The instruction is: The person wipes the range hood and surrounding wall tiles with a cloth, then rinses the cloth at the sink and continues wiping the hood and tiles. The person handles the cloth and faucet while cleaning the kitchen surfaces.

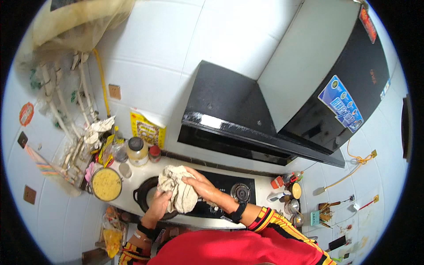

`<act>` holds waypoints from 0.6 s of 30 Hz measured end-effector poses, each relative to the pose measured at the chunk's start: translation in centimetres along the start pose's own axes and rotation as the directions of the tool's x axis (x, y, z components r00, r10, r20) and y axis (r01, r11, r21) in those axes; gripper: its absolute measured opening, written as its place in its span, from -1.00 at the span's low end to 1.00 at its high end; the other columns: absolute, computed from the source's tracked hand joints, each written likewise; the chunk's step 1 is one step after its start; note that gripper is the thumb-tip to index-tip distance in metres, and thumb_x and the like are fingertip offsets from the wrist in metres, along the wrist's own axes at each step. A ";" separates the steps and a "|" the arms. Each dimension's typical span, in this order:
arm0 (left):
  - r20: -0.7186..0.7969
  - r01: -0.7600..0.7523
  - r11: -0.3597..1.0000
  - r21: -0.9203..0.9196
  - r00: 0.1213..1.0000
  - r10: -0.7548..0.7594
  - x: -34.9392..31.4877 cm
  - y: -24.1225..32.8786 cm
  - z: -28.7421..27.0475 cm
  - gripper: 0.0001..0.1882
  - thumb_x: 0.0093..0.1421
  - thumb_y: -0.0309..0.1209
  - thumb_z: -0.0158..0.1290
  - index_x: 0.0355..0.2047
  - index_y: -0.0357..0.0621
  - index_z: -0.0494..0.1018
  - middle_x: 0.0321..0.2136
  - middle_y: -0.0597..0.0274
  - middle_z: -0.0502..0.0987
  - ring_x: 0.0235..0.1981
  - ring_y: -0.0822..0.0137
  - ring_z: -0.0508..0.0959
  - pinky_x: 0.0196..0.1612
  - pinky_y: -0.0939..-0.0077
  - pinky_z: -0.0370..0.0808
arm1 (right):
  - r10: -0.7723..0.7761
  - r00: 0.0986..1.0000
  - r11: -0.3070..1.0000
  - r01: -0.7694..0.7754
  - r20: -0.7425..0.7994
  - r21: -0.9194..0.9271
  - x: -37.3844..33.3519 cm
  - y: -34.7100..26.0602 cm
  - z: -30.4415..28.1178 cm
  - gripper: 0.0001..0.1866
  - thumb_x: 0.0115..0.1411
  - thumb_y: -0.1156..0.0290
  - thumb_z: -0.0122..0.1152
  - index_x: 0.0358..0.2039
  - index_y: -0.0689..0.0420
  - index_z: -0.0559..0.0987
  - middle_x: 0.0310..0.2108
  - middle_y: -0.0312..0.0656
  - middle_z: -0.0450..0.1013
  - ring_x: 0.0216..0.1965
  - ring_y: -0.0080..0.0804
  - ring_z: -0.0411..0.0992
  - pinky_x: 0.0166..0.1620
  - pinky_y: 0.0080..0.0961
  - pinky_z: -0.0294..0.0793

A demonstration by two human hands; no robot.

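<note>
A crumpled off-white cloth (179,194) with dark smudges is bunched between my two hands, above a dark pan (139,195) on the stove. My left hand (160,206) grips the cloth's lower left side. From the right, my right hand (199,185) presses round its upper right side, with the fingers partly hidden by the folds. The cloth and my hands cover much of the pan, so most of its inside is hidden. A black gas stove top (216,179) extends to the right of the cloth.
Left of the pan stands a round container of yellow food (106,184). Behind are a dark-lidded jar (138,152), a red-lidded jar (154,153) and a yellow package (148,128). A black range hood (229,106) overhangs the stove. Right of the burner (240,193) are bottles and metal containers (293,206).
</note>
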State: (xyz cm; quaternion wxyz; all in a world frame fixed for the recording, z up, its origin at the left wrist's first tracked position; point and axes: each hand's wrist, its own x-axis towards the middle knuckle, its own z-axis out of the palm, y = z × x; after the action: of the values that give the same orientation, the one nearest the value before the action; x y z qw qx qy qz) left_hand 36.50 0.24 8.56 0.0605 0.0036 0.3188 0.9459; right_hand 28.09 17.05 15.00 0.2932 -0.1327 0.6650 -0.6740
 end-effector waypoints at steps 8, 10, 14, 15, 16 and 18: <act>0.153 -0.005 0.999 -0.052 0.988 0.013 1.2 -1.0 1.8 -0.34 0.25 -0.52 -0.05 0.33 -0.27 -0.01 0.26 0.05 0.21 0.29 0.16 0.24 0.32 0.20 0.19 | -0.018 1.000 0.994 0.020 -0.021 0.103 -1.9 -1.8 -1.1 -0.45 0.38 0.21 -0.01 0.28 0.23 0.22 0.15 -0.17 0.34 0.16 -0.45 0.29 0.21 -0.53 0.25; 0.148 0.064 0.996 -0.067 0.988 -0.053 1.4 -1.4 2.1 -0.31 0.25 -0.54 -0.06 0.35 -0.24 -0.07 0.27 0.06 0.19 0.29 0.16 0.23 0.32 0.20 0.19 | -0.025 1.000 1.000 0.025 0.003 0.012 -2.1 -1.9 -1.1 -0.40 0.41 0.12 -0.08 0.31 0.24 0.19 0.22 -0.07 0.27 0.24 -0.34 0.21 0.28 -0.49 0.16; -0.027 0.145 0.979 0.144 0.989 -0.142 2.1 -1.9 2.5 -0.28 0.20 -0.55 0.02 0.33 -0.18 -0.02 0.20 0.13 0.26 0.23 0.24 0.28 0.27 0.30 0.24 | -0.064 0.991 0.981 0.085 0.120 -0.174 -2.5 -1.8 -1.4 -0.33 0.43 -0.05 -0.25 0.31 0.23 0.20 0.31 -0.05 0.15 0.33 -0.28 0.08 0.35 -0.47 -0.01; 0.058 0.060 0.992 0.114 0.996 -0.067 2.1 -2.0 2.4 -0.27 0.18 -0.55 0.05 0.32 -0.17 0.00 0.18 0.15 0.28 0.21 0.26 0.30 0.24 0.33 0.27 | -0.060 0.988 0.963 0.095 0.144 -0.254 -2.6 -1.7 -1.5 -0.33 0.40 -0.14 -0.28 0.33 0.04 0.22 0.33 -0.07 0.13 0.37 -0.21 0.03 0.37 -0.39 -0.04; 0.006 0.127 0.984 0.125 0.992 -0.128 2.3 -2.0 2.4 -0.27 0.17 -0.56 0.05 0.32 -0.17 0.00 0.17 0.14 0.29 0.20 0.24 0.33 0.23 0.31 0.29 | -0.044 0.981 0.980 0.079 0.187 -0.181 -2.6 -1.7 -1.5 -0.33 0.39 -0.14 -0.25 0.34 0.03 0.21 0.35 -0.08 0.09 0.38 -0.21 -0.01 0.38 -0.37 -0.06; 0.070 0.057 0.977 0.206 0.995 -0.073 2.5 -2.0 2.1 -0.29 0.21 -0.45 0.06 0.32 -0.16 0.01 0.14 0.10 0.34 0.16 0.14 0.39 0.18 0.17 0.37 | -0.033 0.974 0.991 0.061 0.224 -0.117 -2.8 -1.7 -1.8 -0.35 0.40 -0.11 -0.24 0.35 0.03 0.20 0.37 -0.08 0.05 0.39 -0.21 -0.03 0.38 -0.36 -0.08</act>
State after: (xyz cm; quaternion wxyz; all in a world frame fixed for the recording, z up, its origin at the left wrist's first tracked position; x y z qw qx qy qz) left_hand 34.33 3.43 8.95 0.1028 0.0357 0.4113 0.9050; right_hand 28.89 20.01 17.08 0.3406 -0.2406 0.6650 -0.6195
